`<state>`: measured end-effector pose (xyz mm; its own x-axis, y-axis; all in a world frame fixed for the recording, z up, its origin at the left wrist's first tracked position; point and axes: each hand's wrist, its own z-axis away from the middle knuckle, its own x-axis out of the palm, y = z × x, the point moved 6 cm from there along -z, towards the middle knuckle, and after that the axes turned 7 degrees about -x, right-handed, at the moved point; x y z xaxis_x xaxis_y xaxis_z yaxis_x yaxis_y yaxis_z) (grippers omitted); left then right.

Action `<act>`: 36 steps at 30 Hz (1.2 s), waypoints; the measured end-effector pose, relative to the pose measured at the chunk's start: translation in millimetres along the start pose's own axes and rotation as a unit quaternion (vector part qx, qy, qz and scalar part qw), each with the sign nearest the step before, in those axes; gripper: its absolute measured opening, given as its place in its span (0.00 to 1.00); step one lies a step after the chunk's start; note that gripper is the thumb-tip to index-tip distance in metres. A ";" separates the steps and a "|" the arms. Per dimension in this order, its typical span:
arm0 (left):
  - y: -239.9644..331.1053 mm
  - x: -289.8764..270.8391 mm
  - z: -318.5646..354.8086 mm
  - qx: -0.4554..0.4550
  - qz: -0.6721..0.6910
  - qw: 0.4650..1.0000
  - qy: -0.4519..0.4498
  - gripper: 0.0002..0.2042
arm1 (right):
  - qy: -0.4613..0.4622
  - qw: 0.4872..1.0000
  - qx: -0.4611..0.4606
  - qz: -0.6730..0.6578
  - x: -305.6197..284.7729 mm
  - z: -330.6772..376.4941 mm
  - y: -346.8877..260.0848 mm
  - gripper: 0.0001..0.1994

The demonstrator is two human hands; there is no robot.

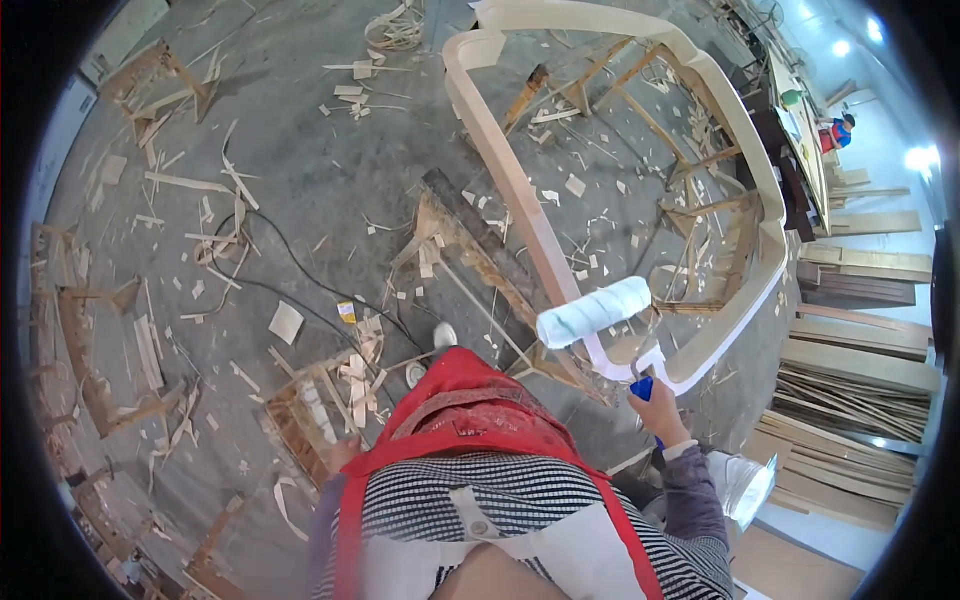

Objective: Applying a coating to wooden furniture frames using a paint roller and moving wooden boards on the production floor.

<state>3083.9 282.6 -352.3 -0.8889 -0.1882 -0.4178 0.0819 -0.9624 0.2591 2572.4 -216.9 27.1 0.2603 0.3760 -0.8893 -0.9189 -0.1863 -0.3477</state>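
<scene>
A paint roller (594, 312) with a thick white sleeve is up in front of me, and my right hand (660, 414) is wrapped round its blue handle. Behind the roller stands a large pale wooden frame (520, 205), a closed loop with rounded corners. The sleeve overlaps the near end of that frame from here; whether they touch I cannot tell. Low at my left side hangs my left hand (345, 454), near a rough wooden trestle (295, 415). Its fingers are too small and unclear to read.
A white bucket (738, 487) stands by my right side. Wooden supports (470, 255) hold up the frame. Scraps and a black cable (290, 250) lie across the concrete floor. Boards (850, 355) are stacked along the right wall. Another person (838, 132) is at the far right.
</scene>
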 end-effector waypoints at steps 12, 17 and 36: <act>281.8 -156.3 8.5 0.122 -0.080 0.963 0.225 0.24 | 0.046 0.989 -0.134 -0.053 46.8 -462.7 -229.4 0.18; 300.7 -162.6 -19.7 0.039 -0.141 0.972 0.181 0.25 | 0.140 0.973 -0.158 -0.095 19.0 -516.5 -292.8 0.15; 596.4 -293.9 -206.9 0.266 -0.259 0.923 0.103 0.21 | -0.005 0.996 0.063 -0.069 -4.3 -382.6 -264.3 0.16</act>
<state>3487.2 -276.6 -255.2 -0.6380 0.1841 -0.7477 -0.6116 -0.7112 0.3466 2927.5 -516.5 9.2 0.3833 0.3997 -0.8327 -0.9052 -0.0167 -0.4247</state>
